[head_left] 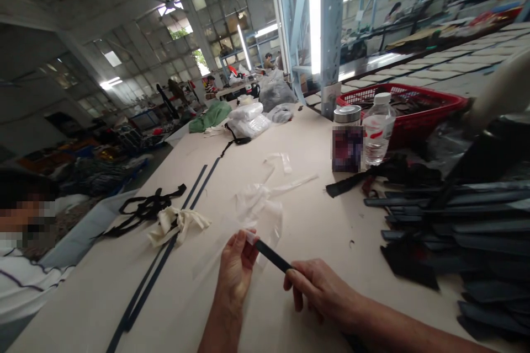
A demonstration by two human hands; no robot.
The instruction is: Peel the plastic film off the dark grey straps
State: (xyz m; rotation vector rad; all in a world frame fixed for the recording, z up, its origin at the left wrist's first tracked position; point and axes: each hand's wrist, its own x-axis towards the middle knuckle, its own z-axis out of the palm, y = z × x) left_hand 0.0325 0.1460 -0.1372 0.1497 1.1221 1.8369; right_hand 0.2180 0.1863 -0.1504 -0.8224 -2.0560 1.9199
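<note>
A flat dark strip (272, 255) runs between my two hands, above the pale table (331, 220). My left hand (235, 265) pinches its far end, where a small whitish, see-through piece (250, 237) shows between thumb and fingers. Farther down, my right hand (321, 287) is closed around the same strip, thumb on top. Crumpled clear plastic film (260, 207) lies just beyond my left hand. Whether the whitish piece is joined to that film, I cannot tell.
Left on the table are long dark strips (155, 273), cream cloth (178, 225) and tangled black straps (149, 207). Many dark strips (467, 226) pile up at right, near a jar (348, 140), a bottle (377, 127) and a red basket (422, 94). A person (25, 265) is at far left.
</note>
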